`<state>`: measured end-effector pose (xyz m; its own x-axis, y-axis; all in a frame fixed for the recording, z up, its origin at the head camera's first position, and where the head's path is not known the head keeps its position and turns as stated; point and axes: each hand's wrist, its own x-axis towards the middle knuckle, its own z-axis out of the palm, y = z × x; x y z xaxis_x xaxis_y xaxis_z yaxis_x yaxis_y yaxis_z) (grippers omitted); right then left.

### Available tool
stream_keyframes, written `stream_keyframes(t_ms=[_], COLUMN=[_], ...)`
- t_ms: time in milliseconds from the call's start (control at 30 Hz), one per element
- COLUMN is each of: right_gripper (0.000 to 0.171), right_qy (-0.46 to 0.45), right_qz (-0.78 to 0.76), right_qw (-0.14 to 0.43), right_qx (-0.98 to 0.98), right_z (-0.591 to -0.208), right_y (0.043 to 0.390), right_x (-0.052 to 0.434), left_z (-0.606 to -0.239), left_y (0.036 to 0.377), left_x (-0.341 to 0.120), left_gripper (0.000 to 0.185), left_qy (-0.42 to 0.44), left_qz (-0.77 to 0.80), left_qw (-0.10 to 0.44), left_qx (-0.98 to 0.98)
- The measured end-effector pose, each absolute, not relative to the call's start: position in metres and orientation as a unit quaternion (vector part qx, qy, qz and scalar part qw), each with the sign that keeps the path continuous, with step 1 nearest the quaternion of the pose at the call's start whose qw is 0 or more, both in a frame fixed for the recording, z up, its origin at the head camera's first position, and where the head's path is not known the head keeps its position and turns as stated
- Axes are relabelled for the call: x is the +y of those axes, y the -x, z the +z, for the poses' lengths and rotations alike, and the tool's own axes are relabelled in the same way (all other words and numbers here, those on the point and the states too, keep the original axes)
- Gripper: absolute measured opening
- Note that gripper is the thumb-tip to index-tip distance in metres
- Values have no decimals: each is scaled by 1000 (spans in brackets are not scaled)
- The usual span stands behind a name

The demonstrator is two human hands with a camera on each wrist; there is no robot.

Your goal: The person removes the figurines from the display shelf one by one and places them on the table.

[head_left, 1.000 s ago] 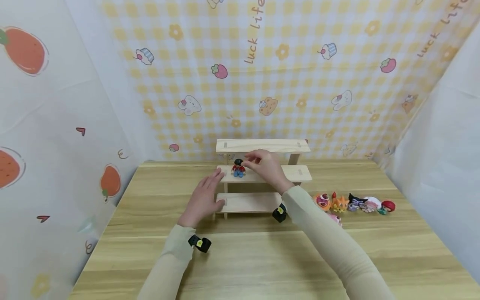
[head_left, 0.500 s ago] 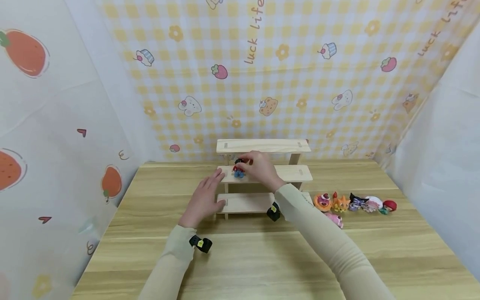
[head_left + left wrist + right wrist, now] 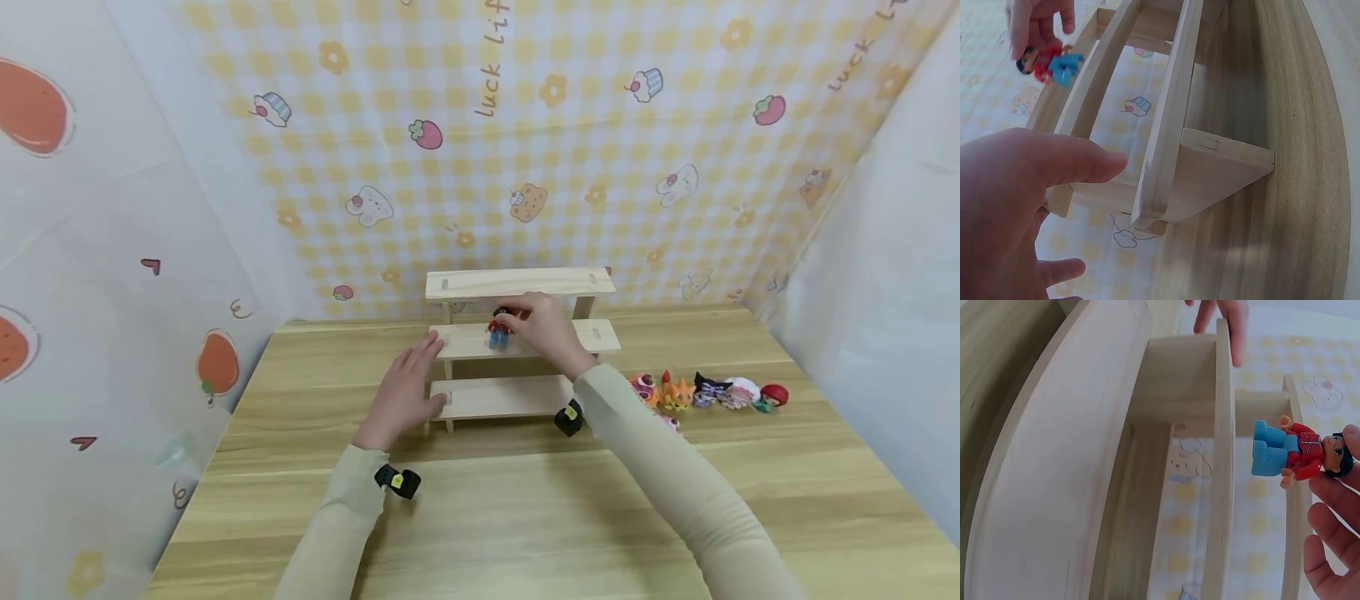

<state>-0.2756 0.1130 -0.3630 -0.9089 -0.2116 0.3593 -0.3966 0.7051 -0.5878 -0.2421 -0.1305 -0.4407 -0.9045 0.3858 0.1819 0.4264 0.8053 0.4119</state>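
My right hand [image 3: 549,333] pinches a toy figure [image 3: 500,327] by its dark-haired head between thumb and fingers. The figure has a red jacket and blue legs; in the right wrist view the toy figure [image 3: 1297,449] hangs with its feet a little off the middle board. A three-tier wooden display shelf [image 3: 498,398] stands before me. At its left end is my left hand [image 3: 403,396], fingers extended, fingertips at the end of the middle board. In the left wrist view the left thumb [image 3: 1079,159] reaches straight across beside the boards.
Several small toy figures [image 3: 677,393] sit in a row right of the shelf, partly behind my right sleeve [image 3: 667,467]. A yellow checked cloth [image 3: 555,150] hangs behind the wooden table [image 3: 480,525]. White cloth sides [image 3: 90,350] flank it.
My right hand closed on the toy figure's head, lifted it and shifted it right along the middle board. My left hand stays at the shelf's left end. The head view tilted slightly.
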Motion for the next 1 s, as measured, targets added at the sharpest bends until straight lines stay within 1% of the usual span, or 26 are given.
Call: stream_keyframes(t_ms=[167, 400, 733, 1000], right_gripper=[27, 30, 32, 42], right_qy=[-162, -128, -77, -13], right_qz=[337, 368, 352, 341], right_qw=[160, 148, 170, 144], right_qx=[-913, -909, -917, -929], right_z=[-361, -361, -363, -368], right_y=[268, 257, 230, 202], right_x=[138, 176, 232, 282], left_z=[-441, -441, -439, -439], left_y=[242, 243, 244, 243], left_x=[-131, -133, -132, -128], left_gripper=[88, 88, 89, 88], left_qy=[217, 219, 232, 231], left_qz=[-228, -223, -224, -231], left_qw=[47, 54, 55, 48], left_qx=[-948, -948, -945, -944])
